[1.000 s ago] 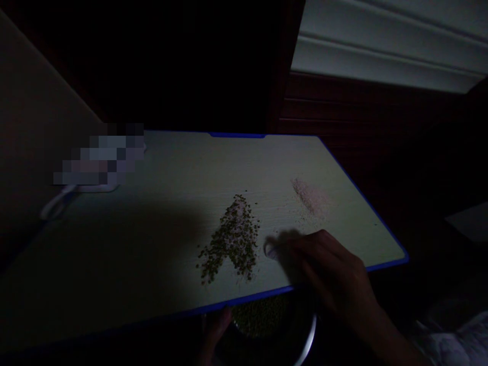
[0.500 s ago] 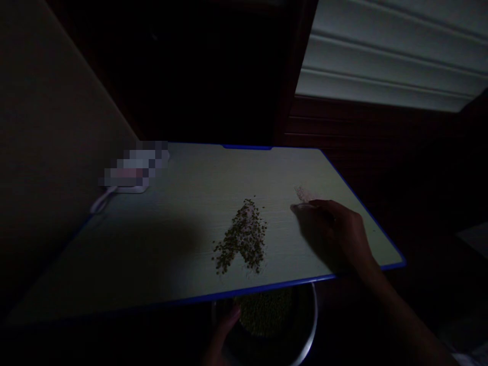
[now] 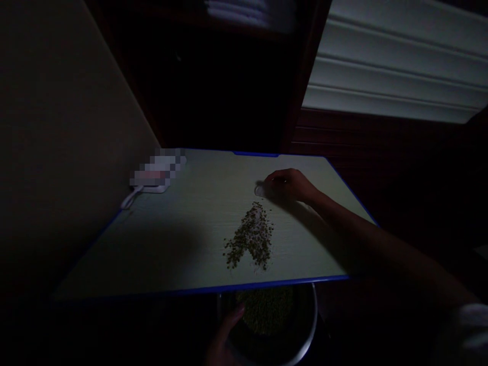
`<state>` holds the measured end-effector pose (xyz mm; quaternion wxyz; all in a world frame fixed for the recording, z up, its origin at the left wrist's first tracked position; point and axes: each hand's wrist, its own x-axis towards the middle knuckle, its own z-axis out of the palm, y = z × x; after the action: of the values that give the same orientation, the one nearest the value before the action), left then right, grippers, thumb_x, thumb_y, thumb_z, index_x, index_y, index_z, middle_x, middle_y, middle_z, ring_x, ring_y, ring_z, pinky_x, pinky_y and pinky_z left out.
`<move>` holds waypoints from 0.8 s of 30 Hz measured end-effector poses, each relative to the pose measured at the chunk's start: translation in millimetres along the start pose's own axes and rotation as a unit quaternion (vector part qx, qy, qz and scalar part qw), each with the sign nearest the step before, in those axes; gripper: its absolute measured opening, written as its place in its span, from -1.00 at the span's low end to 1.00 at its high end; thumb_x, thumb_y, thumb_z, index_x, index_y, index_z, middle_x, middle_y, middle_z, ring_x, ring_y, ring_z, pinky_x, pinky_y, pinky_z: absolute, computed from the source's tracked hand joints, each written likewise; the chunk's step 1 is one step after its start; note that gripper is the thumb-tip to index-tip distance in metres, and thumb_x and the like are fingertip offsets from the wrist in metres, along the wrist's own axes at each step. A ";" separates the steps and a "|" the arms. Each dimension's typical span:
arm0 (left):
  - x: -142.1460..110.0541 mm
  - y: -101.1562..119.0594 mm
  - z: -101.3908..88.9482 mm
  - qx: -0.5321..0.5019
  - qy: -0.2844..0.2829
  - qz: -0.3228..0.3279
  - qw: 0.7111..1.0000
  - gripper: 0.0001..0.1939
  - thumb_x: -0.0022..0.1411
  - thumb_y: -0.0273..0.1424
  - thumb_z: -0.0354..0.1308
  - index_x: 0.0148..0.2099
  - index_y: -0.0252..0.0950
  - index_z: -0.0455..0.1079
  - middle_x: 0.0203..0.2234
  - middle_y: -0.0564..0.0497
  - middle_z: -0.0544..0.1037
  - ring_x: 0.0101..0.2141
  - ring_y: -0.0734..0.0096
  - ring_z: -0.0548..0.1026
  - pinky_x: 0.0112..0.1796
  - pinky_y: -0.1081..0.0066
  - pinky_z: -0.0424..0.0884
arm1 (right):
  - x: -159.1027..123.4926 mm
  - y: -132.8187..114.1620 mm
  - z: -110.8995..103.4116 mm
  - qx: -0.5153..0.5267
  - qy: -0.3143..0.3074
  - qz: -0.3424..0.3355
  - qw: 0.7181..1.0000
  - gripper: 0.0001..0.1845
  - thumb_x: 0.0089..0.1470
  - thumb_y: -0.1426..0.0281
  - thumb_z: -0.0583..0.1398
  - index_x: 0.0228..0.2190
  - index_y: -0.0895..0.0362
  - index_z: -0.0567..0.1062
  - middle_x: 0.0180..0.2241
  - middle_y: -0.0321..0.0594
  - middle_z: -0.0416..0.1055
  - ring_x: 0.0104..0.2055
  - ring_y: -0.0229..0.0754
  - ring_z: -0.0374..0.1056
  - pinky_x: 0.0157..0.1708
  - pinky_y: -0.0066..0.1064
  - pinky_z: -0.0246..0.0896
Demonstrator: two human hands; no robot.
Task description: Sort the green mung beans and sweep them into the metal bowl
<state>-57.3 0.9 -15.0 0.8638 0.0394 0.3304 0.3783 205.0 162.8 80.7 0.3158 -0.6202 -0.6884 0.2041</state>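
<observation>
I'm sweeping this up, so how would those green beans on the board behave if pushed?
The green beans look small, hard and rounded, so they would probably roll and scatter rather than slide as a clump. The smooth-looking pale board likely gives little grip, and its thin blue edge seems too low to stop them.

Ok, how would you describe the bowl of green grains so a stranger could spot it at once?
Start at the pale blue-edged board in mid-view. Just below its near edge sits a metal bowl, the left hand at its rim. Unlike the thin heap on the board, its green grains lie packed inside.
</observation>
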 end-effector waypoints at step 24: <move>22.1 -30.1 -9.6 -0.048 0.081 0.005 0.996 -0.42 0.26 -0.36 0.38 0.32 -0.13 0.46 -0.07 -0.04 0.78 0.15 -0.03 0.60 0.24 -0.01 0.42 | -137.5 -13.8 -31.1 0.004 -0.056 0.040 0.998 -0.79 0.29 0.31 0.23 -0.20 0.02 0.71 -0.18 -0.19 0.72 -0.19 -0.12 0.64 -0.19 -0.33 0.54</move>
<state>-33.3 -7.2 -44.0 0.8333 -0.0314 0.3804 0.3999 220.7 22.2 87.3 0.2711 -0.6336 -0.6789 0.2533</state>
